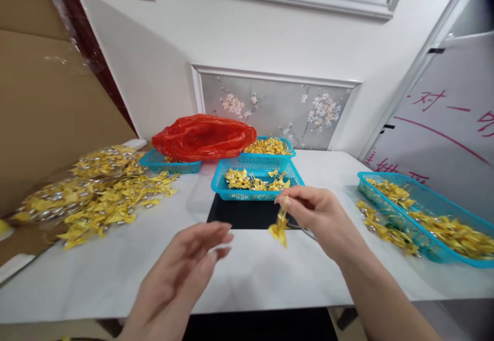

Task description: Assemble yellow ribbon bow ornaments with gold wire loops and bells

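The left hand (177,274) is nearest, above the white tabletop (239,279), its fingers curved and grip loosely parted. The right hand (324,220) has its grip pinched on a yellow ornament (279,232), which hangs below the fingertips. A yellow heap (116,202) lies to the left, a long blue basket (443,199) to the right. Beyond the black mat (235,215) stands a filled blue tray (250,195), then a red plastic bag (189,138)

bare left hand (179,266), bare right hand (318,212) and forearm (380,287)
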Action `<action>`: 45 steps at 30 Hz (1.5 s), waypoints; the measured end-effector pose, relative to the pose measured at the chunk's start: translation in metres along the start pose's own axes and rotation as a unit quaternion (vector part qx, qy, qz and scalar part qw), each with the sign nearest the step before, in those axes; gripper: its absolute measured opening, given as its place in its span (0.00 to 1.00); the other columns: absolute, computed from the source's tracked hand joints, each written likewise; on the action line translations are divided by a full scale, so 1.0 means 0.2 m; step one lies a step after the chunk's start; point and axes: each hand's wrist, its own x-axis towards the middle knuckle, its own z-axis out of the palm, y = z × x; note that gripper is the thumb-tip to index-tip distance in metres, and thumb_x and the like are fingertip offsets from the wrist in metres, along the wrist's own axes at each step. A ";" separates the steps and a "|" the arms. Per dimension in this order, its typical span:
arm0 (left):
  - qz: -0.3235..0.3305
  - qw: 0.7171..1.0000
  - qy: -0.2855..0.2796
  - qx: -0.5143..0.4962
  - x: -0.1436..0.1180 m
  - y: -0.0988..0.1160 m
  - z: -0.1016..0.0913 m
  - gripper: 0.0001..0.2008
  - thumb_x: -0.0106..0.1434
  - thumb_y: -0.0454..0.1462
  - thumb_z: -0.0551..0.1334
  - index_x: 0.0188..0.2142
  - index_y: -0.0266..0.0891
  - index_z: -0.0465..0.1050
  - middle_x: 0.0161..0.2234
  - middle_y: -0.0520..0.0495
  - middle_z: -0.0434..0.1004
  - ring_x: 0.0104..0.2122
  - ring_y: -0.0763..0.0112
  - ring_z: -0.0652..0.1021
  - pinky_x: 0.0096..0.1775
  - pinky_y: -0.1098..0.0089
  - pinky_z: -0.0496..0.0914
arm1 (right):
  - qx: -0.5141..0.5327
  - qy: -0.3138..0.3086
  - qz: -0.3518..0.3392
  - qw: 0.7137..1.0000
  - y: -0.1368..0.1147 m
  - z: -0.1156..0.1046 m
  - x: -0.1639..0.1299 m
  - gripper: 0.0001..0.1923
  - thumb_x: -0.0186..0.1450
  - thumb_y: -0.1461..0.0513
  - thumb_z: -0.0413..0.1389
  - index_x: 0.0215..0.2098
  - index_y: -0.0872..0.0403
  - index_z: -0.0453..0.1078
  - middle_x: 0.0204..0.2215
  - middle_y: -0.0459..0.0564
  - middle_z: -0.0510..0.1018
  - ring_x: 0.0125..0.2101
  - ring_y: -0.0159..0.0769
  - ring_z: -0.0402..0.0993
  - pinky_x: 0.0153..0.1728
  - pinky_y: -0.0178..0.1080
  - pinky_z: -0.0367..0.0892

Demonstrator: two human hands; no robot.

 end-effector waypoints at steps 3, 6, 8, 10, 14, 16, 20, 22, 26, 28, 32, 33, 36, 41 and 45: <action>-0.066 0.993 -0.096 -0.014 0.08 0.16 0.26 0.12 0.64 0.42 0.65 0.48 0.47 0.76 0.52 0.46 0.77 0.56 0.53 0.72 0.54 0.59 0.71 | 0.117 0.017 0.043 0.992 0.02 0.05 -0.16 0.19 0.57 0.46 0.64 0.30 0.53 0.79 0.18 0.41 0.65 0.18 0.23 0.50 0.18 0.31 0.48; -0.139 0.969 -0.185 -0.086 0.08 0.19 0.42 0.11 0.66 0.44 0.63 0.45 0.45 0.77 0.47 0.45 0.76 0.50 0.56 0.75 0.49 0.59 0.73 | 0.196 0.044 0.081 0.976 0.06 0.11 -0.23 0.21 0.53 0.43 0.65 0.31 0.51 0.79 0.20 0.42 0.69 0.18 0.23 0.52 0.19 0.31 0.53; -0.166 0.956 -0.210 -0.120 0.05 0.17 0.46 0.10 0.65 0.43 0.64 0.44 0.44 0.77 0.44 0.45 0.76 0.45 0.61 0.76 0.45 0.64 0.74 | 0.226 0.058 0.101 0.967 0.09 0.13 -0.25 0.20 0.52 0.43 0.66 0.31 0.50 0.79 0.23 0.43 0.72 0.18 0.24 0.57 0.19 0.31 0.56; -0.180 0.953 -0.204 -0.131 0.04 0.15 0.48 0.08 0.65 0.41 0.65 0.42 0.44 0.77 0.40 0.47 0.76 0.41 0.66 0.76 0.41 0.69 0.74 | 0.242 0.064 0.113 0.962 0.12 0.15 -0.25 0.19 0.53 0.44 0.66 0.32 0.49 0.79 0.24 0.44 0.73 0.19 0.25 0.60 0.19 0.32 0.57; -0.186 0.964 -0.148 -0.116 0.04 0.15 0.48 0.04 0.62 0.39 0.68 0.33 0.41 0.77 0.31 0.52 0.75 0.31 0.74 0.75 0.34 0.75 0.73 | 0.224 0.062 0.106 0.967 0.18 0.13 -0.26 0.15 0.55 0.47 0.67 0.33 0.48 0.81 0.26 0.45 0.74 0.23 0.27 0.62 0.23 0.32 0.60; -0.173 0.973 -0.119 -0.098 0.04 0.16 0.48 0.06 0.61 0.39 0.69 0.31 0.40 0.76 0.29 0.52 0.75 0.29 0.74 0.74 0.33 0.76 0.72 | 0.201 0.055 0.099 0.973 0.21 0.09 -0.28 0.13 0.57 0.51 0.67 0.36 0.48 0.81 0.30 0.46 0.76 0.25 0.27 0.62 0.25 0.32 0.60; -0.103 0.993 -0.050 -0.021 0.04 0.17 0.47 0.05 0.60 0.40 0.69 0.36 0.43 0.77 0.27 0.54 0.75 0.28 0.74 0.75 0.33 0.76 0.72 | 0.052 0.059 0.023 0.997 0.18 0.00 -0.38 0.10 0.66 0.56 0.59 0.45 0.45 0.77 0.33 0.45 0.75 0.25 0.28 0.63 0.25 0.32 0.60; -0.056 0.998 0.006 0.020 0.02 0.17 0.48 0.07 0.58 0.39 0.70 0.37 0.45 0.76 0.26 0.56 0.74 0.27 0.74 0.76 0.32 0.78 0.72 | -0.031 0.057 -0.031 0.997 0.13 -0.01 -0.43 0.09 0.66 0.59 0.57 0.45 0.45 0.75 0.30 0.43 0.72 0.24 0.28 0.63 0.24 0.32 0.59; -0.008 0.994 0.072 0.078 -0.01 0.19 0.49 0.10 0.53 0.36 0.73 0.36 0.45 0.77 0.26 0.56 0.75 0.26 0.74 0.76 0.30 0.79 0.71 | -0.090 0.052 -0.061 0.993 0.05 0.03 -0.47 0.03 0.61 0.62 0.61 0.36 0.49 0.74 0.29 0.43 0.70 0.21 0.27 0.60 0.20 0.33 0.56; -0.018 0.996 0.059 0.064 -0.02 0.21 0.49 0.11 0.52 0.37 0.73 0.35 0.45 0.78 0.25 0.56 0.75 0.26 0.75 0.76 0.30 0.80 0.71 | -0.072 0.009 -0.057 0.996 0.04 0.05 -0.45 0.05 0.65 0.60 0.58 0.32 0.51 0.74 0.29 0.45 0.71 0.24 0.29 0.63 0.23 0.33 0.57; -0.099 0.993 -0.041 -0.056 0.00 0.22 0.48 0.07 0.57 0.39 0.72 0.34 0.45 0.76 0.23 0.56 0.74 0.26 0.76 0.76 0.30 0.79 0.70 | 0.114 -0.081 0.050 0.989 0.06 0.06 -0.42 0.17 0.70 0.52 0.53 0.28 0.53 0.70 0.24 0.44 0.67 0.24 0.28 0.58 0.25 0.34 0.55; -0.115 0.988 -0.064 -0.079 0.01 0.21 0.48 0.07 0.59 0.39 0.71 0.34 0.44 0.75 0.23 0.56 0.75 0.26 0.76 0.76 0.31 0.79 0.70 | 0.161 -0.082 0.078 0.980 0.07 0.07 -0.42 0.18 0.70 0.51 0.54 0.28 0.54 0.70 0.22 0.42 0.65 0.23 0.27 0.54 0.24 0.33 0.53; -0.137 0.984 -0.074 -0.089 0.02 0.19 0.46 0.06 0.62 0.41 0.68 0.38 0.45 0.74 0.26 0.53 0.79 0.28 0.74 0.77 0.34 0.76 0.72 | 0.226 -0.053 0.116 0.966 0.10 0.09 -0.43 0.18 0.68 0.50 0.57 0.28 0.54 0.69 0.19 0.39 0.56 0.21 0.26 0.45 0.21 0.33 0.46; -0.123 0.990 -0.042 -0.048 -0.01 0.18 0.46 0.16 0.56 0.46 0.71 0.42 0.46 0.74 0.31 0.50 0.81 0.32 0.67 0.79 0.34 0.71 0.75 | 0.239 -0.004 0.134 0.962 0.13 0.11 -0.43 0.17 0.67 0.50 0.57 0.29 0.54 0.69 0.19 0.38 0.56 0.21 0.26 0.45 0.21 0.32 0.45; -0.115 0.992 -0.041 -0.037 -0.02 0.18 0.48 0.23 0.49 0.42 0.76 0.43 0.47 0.72 0.31 0.53 0.79 0.31 0.70 0.78 0.33 0.74 0.73 | 0.197 0.026 0.087 0.976 0.11 0.11 -0.42 0.17 0.67 0.52 0.58 0.27 0.54 0.70 0.20 0.39 0.59 0.22 0.26 0.49 0.22 0.31 0.50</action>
